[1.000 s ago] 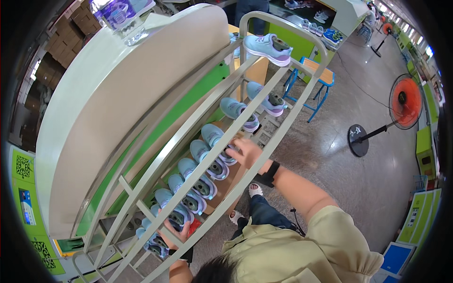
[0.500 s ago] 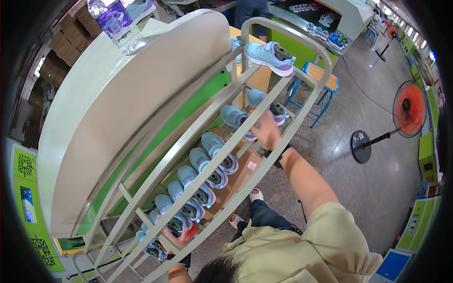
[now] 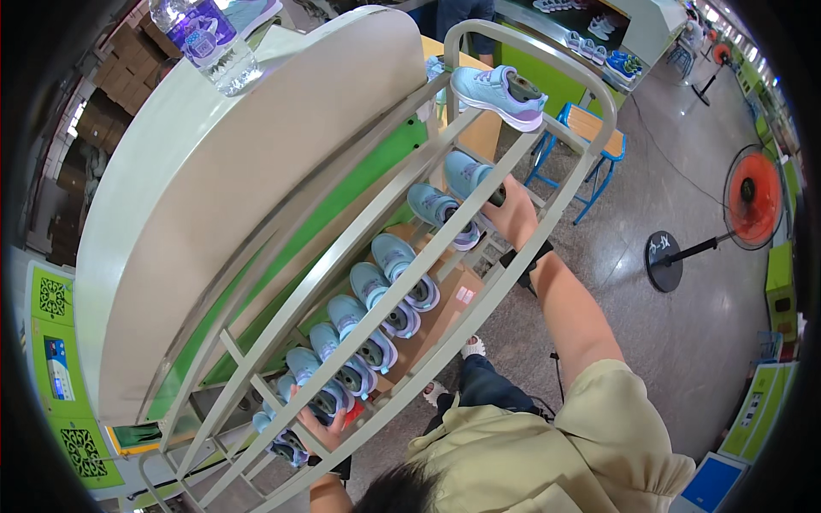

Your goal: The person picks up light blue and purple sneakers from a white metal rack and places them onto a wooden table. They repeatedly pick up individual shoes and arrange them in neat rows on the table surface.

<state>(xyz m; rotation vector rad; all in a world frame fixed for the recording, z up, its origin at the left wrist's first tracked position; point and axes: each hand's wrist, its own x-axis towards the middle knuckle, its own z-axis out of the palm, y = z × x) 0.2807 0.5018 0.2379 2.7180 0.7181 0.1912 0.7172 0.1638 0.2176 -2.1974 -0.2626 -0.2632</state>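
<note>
Light blue sneakers with lilac soles stand in a slanting row on the lower level of a metal rack [image 3: 321, 291]. At the row's far end, my right hand [image 3: 516, 214] reaches through the rails and grips the heel of a sneaker [image 3: 467, 173]. Beside it sits another sneaker [image 3: 432, 205]. My left hand [image 3: 321, 429] is at the near end, its fingers closed round the heel of a sneaker [image 3: 327, 402]; a rail hides part of this grip. One more sneaker [image 3: 500, 96] rests on the rack's upper rails, apart from both hands.
A curved pale machine housing [image 3: 256, 171] flanks the rack on the left, with a water bottle [image 3: 209, 47] on top. At right stand a blue-legged stool [image 3: 594, 132] and a floor fan [image 3: 753, 197]. A cardboard box [image 3: 453, 299] lies beneath the rack.
My right hand has shifted from the second sneaker at the far end to the heel of the farthest one in that row. My left hand stays at the near end.
</note>
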